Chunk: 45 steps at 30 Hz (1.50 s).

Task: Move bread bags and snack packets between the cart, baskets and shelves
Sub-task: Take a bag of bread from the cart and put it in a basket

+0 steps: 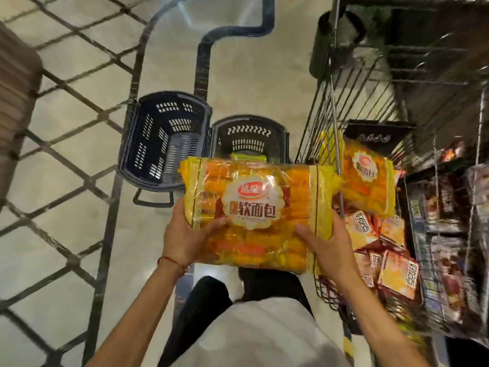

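Gripping the yellow soft-bread bag point(259, 205) at its near edge, the left hand point(185, 234) and right hand point(328, 247) each clamped a thumb on top, fingers hidden beneath. The bag hung over a dark floor basket point(251, 123), beside the wire cart point(334, 102) holding another bread bag point(367, 178) and orange snack packets point(383, 247).

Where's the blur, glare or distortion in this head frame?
Head view: the held bread bag is sharp, with glare streaks on its wrap; cart wires and packets at right are motion-smeared; floor lines bow from wide-angle distortion; the dark basket is fairly crisp.
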Each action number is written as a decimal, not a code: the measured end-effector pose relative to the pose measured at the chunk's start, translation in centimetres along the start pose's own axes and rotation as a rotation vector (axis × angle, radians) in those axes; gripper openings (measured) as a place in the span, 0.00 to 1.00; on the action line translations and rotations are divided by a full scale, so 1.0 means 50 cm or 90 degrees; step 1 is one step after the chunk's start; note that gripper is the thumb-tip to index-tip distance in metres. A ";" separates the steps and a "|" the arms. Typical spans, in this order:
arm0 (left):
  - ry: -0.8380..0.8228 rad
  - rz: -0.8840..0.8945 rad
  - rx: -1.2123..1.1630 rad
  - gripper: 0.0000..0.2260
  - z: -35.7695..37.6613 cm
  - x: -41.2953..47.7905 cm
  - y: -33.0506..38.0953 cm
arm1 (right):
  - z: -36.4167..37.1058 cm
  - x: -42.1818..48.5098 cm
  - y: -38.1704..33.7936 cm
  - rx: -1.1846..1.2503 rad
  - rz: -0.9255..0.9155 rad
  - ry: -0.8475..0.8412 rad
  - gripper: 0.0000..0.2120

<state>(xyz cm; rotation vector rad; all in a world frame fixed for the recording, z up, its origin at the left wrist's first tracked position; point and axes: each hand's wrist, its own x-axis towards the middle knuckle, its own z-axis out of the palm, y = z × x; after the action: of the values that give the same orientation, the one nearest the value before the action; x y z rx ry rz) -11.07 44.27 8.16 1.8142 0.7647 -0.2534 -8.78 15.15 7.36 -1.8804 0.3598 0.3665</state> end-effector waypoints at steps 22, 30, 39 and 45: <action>-0.401 0.140 0.317 0.22 -0.049 0.625 0.091 | 0.431 0.163 0.013 0.171 0.306 0.369 0.26; -0.474 0.167 0.462 0.27 0.116 0.843 -0.021 | 0.567 0.304 0.192 0.215 0.387 0.517 0.30; -0.485 0.277 0.614 0.46 0.340 1.017 -0.127 | 0.683 0.499 0.386 0.233 0.417 0.606 0.37; -0.516 0.285 0.682 0.43 0.462 1.145 -0.229 | 0.748 0.575 0.478 0.076 0.383 0.683 0.36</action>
<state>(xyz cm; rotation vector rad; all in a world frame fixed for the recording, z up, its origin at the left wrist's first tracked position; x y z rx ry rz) 30.33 47.14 -38.94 2.4769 -0.4749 -1.1643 4.37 40.72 -37.03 -1.6706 1.6338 -0.3182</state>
